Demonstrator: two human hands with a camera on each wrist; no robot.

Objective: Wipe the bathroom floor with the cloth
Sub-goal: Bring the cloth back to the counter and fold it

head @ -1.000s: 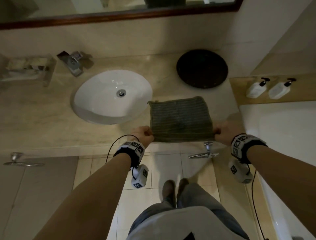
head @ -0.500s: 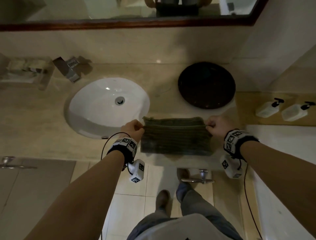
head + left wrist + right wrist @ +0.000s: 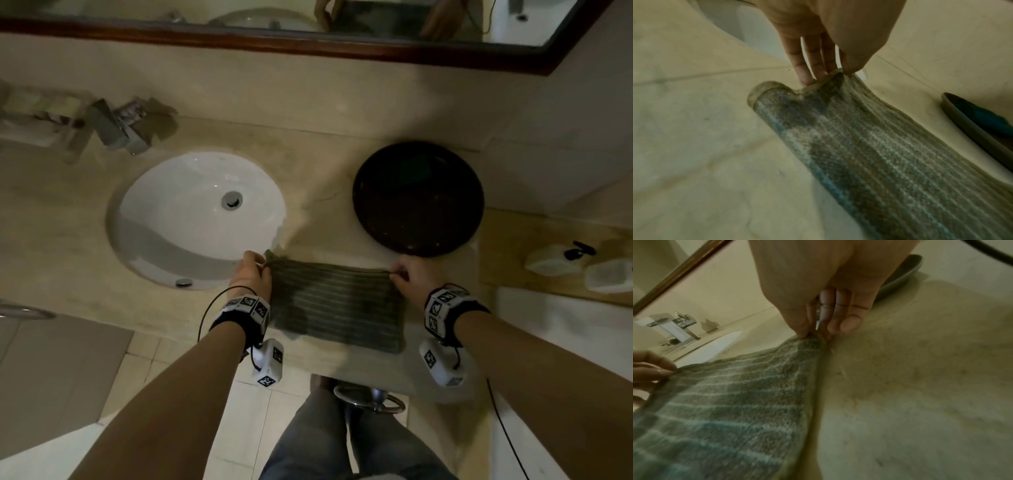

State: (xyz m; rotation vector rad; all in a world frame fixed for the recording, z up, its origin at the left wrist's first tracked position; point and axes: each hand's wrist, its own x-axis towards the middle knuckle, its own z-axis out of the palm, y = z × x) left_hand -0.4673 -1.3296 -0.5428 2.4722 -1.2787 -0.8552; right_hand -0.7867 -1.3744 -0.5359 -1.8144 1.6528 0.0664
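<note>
Fingers, head view: left hand (image 3: 251,275) and right hand (image 3: 412,279) each pinch a far corner of the striped cloth (image 3: 334,308), lying on the counter (image 3: 61,240) between sink (image 3: 197,216) and dark round tray (image 3: 418,198).
Left wrist view: fingertips (image 3: 804,78) pinch cloth (image 3: 869,146) edge.
Right wrist view: thumb and fingers (image 3: 838,318) grip cloth (image 3: 735,402) corner; faucet (image 3: 674,326) behind.

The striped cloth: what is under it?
Under the striped cloth lies the beige countertop; both hands pinch its far corners. Whatever is directly beneath the fabric is covered.
</note>
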